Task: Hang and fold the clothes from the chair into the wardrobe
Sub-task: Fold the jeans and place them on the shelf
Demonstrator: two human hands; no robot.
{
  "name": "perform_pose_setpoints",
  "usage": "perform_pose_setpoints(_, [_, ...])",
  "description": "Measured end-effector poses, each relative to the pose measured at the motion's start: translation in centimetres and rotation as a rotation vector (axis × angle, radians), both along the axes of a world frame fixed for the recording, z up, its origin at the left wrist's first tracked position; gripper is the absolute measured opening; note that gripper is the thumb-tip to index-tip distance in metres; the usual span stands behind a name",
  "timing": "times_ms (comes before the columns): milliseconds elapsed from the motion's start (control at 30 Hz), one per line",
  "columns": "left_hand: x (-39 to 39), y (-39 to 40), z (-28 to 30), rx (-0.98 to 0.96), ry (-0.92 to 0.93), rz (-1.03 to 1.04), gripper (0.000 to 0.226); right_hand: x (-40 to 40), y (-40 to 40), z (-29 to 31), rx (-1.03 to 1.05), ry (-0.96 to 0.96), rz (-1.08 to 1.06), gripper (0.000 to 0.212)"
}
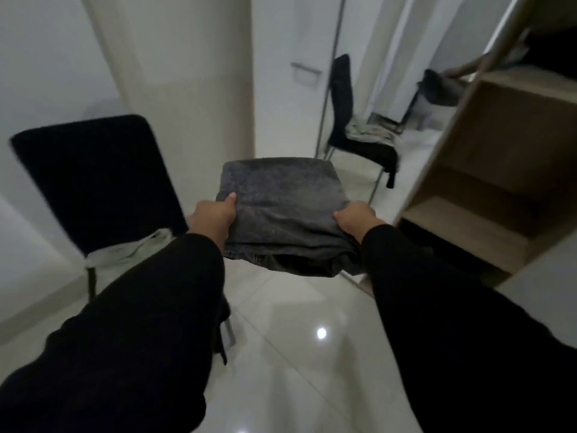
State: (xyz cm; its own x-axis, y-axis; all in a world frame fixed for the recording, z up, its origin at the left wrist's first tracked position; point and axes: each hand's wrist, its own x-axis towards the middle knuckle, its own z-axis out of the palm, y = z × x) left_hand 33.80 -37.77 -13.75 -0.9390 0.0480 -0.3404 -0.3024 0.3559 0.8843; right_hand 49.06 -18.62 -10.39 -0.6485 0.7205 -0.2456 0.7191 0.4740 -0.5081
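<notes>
over tiled floor point(312, 354); folded jeans point(281, 207) level

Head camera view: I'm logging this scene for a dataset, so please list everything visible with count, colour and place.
Folded dark grey denim garment: one, charcoal grey, held in the air at centre, above the floor.
Black upholstered chair: one, black, left of centre.
Pale green garment: one, light green, lying on the chair seat.
Mirrored wardrobe door: one, reflecting chair and clothes, centre right.
Light wooden wardrobe shelves: several, beige, right side.
Glossy tiled floor: white, bottom.
Left hand: one, grip on the garment's left edge, black sleeve.
Right hand: one, grip on its right edge, black sleeve.
</notes>
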Motion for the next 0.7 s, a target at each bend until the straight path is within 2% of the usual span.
perform_pose_setpoints(200, [7.0, 16.6, 2.8, -0.01, 0.141, -0.354, 0.05, 11.3, 10.5, 1.7, 0.123, -0.089, -0.262, 0.036])
perform_pose_setpoints(367, [13.1, 27.7, 3.2, 0.006, 0.162, -0.572, 0.044, 18.4, 18.5, 1.2, 0.123, -0.047, -0.504, 0.036])
perform_pose_setpoints(567, [15.0, 37.0, 1.4, 0.042, 0.167, -0.827, 0.02, 21.7, 25.8, 0.3, 0.071, -0.006, -0.727, 0.036])
perform_pose_setpoints(700, [14.5, 42.9, -0.2, 0.027, 0.165, -0.964, 0.021, 21.8, 30.3, -1.6, -0.003, 0.063, -0.881, 0.036])
